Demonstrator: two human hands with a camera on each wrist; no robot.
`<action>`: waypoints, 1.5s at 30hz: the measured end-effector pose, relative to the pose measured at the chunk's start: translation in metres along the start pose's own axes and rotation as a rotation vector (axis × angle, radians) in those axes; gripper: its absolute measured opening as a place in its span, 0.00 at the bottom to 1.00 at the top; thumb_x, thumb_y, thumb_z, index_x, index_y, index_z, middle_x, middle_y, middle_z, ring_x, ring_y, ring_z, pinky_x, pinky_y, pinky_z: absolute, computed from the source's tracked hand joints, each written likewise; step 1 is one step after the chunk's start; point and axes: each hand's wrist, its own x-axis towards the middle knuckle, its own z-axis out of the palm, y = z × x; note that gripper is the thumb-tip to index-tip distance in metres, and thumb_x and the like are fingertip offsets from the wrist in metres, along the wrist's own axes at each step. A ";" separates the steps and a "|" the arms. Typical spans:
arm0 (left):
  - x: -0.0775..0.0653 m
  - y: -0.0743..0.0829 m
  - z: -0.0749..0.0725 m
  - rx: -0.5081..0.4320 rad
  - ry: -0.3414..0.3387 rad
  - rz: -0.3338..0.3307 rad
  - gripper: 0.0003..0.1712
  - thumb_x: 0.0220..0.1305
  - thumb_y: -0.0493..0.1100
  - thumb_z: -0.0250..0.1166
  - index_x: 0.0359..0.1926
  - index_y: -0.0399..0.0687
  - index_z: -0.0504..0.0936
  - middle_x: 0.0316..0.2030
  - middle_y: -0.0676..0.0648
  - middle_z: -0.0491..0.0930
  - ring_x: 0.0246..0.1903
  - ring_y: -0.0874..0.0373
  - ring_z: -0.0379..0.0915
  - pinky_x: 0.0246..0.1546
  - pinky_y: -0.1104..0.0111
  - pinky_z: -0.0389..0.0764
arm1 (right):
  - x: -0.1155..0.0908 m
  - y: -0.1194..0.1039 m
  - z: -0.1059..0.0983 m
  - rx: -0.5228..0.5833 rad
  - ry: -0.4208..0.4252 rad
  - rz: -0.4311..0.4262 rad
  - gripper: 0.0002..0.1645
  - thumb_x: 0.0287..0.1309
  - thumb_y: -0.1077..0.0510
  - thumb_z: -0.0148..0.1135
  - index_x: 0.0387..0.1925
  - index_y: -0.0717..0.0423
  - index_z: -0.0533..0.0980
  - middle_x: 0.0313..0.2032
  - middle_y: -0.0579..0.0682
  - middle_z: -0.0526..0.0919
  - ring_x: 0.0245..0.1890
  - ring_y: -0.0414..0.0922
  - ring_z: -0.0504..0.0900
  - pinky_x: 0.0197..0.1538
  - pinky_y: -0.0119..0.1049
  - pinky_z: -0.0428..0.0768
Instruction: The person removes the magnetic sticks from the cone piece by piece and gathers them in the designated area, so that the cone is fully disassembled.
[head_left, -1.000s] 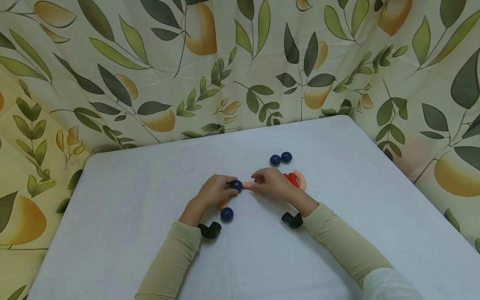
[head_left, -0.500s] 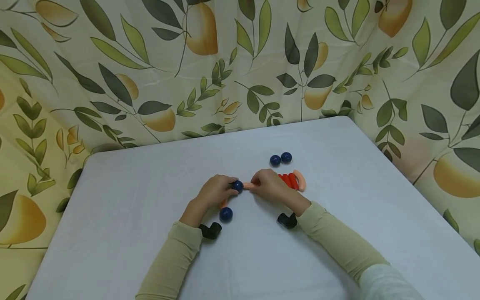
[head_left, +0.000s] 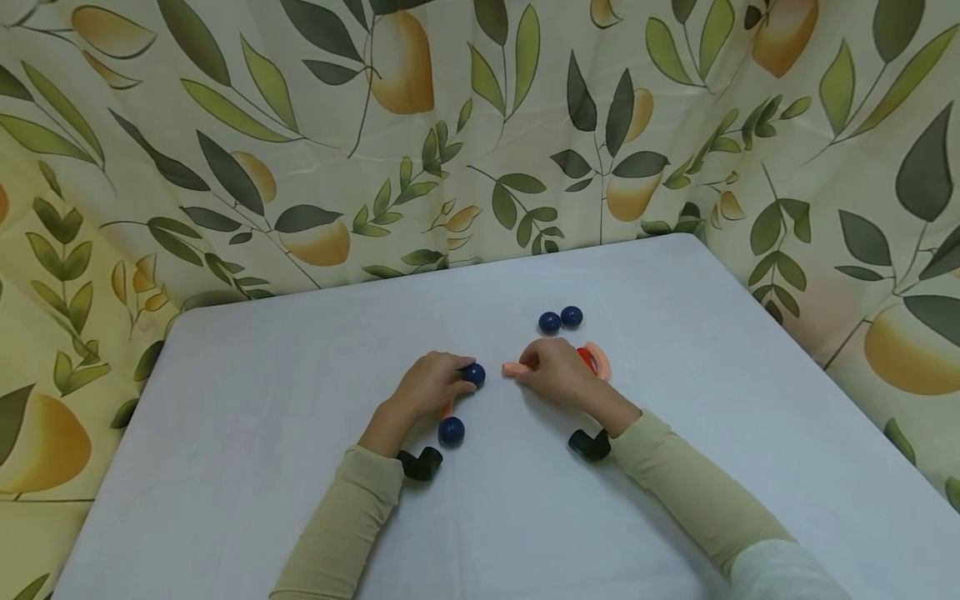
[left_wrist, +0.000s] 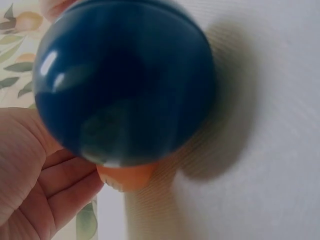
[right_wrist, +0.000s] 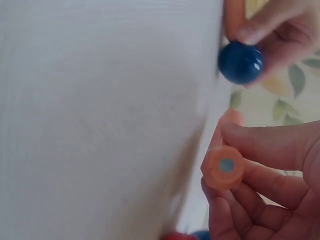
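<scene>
My left hand grips a dark blue ball over the white table. Below that ball, a peach-orange rod runs to a second dark blue ball, the rod partly hidden by the hand. This nearer ball fills much of the left wrist view. With thumb and fingers, my right hand pinches another peach-orange rod, whose tip points left toward the held ball across a small gap. The right wrist view shows a round grey disc in this rod's end.
Behind my right hand lie two dark blue balls. Red rods and a curved peach-orange piece sit just right of it, partly covered. Black wrist cameras hang below both wrists. A leaf-patterned curtain borders the white table.
My right hand first closed on the rod beside the held ball, then moved right with it, opening a gap. My left hand has stayed in place.
</scene>
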 end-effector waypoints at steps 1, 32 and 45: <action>0.000 0.000 0.000 -0.001 0.000 0.000 0.25 0.57 0.45 0.66 0.55 0.42 0.77 0.50 0.44 0.77 0.52 0.51 0.71 0.52 0.61 0.70 | -0.001 0.001 -0.002 0.007 0.010 0.013 0.20 0.52 0.46 0.65 0.34 0.59 0.82 0.29 0.47 0.80 0.30 0.43 0.75 0.35 0.36 0.75; -0.001 -0.001 0.002 -0.015 0.014 0.008 0.24 0.55 0.45 0.67 0.54 0.43 0.78 0.49 0.45 0.78 0.52 0.52 0.71 0.52 0.62 0.70 | -0.038 0.078 -0.069 0.164 0.185 0.340 0.24 0.53 0.52 0.65 0.41 0.71 0.77 0.36 0.62 0.80 0.34 0.52 0.75 0.30 0.33 0.75; -0.002 -0.001 0.004 -0.030 0.024 -0.027 0.25 0.56 0.46 0.67 0.55 0.44 0.77 0.50 0.45 0.77 0.52 0.52 0.71 0.52 0.62 0.70 | -0.035 0.090 -0.062 0.088 0.135 0.409 0.25 0.53 0.49 0.65 0.37 0.71 0.77 0.24 0.55 0.77 0.27 0.49 0.72 0.26 0.34 0.70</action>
